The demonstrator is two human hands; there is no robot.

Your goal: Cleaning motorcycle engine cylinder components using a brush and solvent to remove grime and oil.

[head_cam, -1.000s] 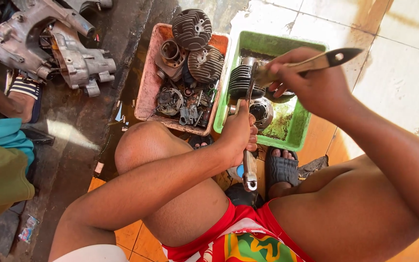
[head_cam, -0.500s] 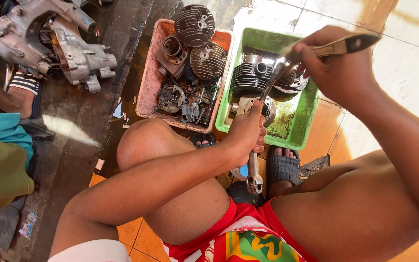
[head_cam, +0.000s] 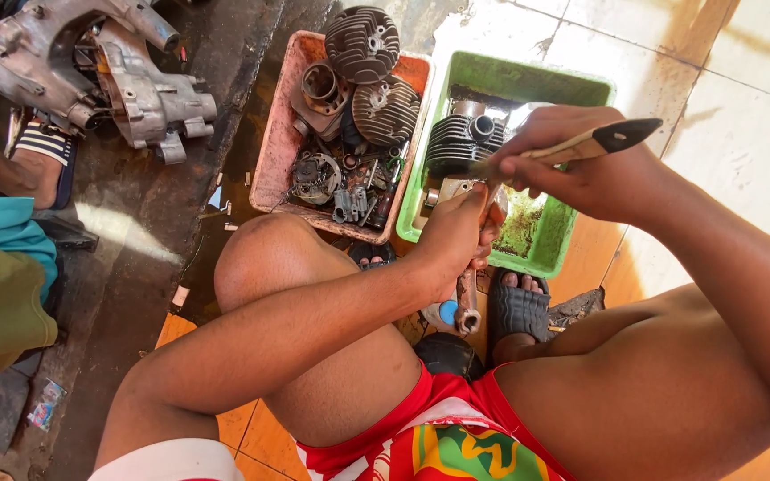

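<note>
My left hand (head_cam: pixel 456 239) gripped the long rusty metal rod (head_cam: pixel 467 303), its axis running toward me; my right hand (head_cam: pixel 572 169) clasped a wooden-handled brush (head_cam: pixel 581 147) just above it.

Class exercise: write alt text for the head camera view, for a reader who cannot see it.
A seated person's left hand grips a metal rod over a green tub while the right hand holds a brush. Beside it, a pink tray holds finned engine parts.

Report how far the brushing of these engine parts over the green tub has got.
Done: cannot tell; no part looks set aside clean. In hand: the left hand holds a long rusty metal part over the green plastic tub, and the right hand holds a wooden-handled brush. Left: finned grey cylinders and small parts fill the pink plastic tray.
</note>
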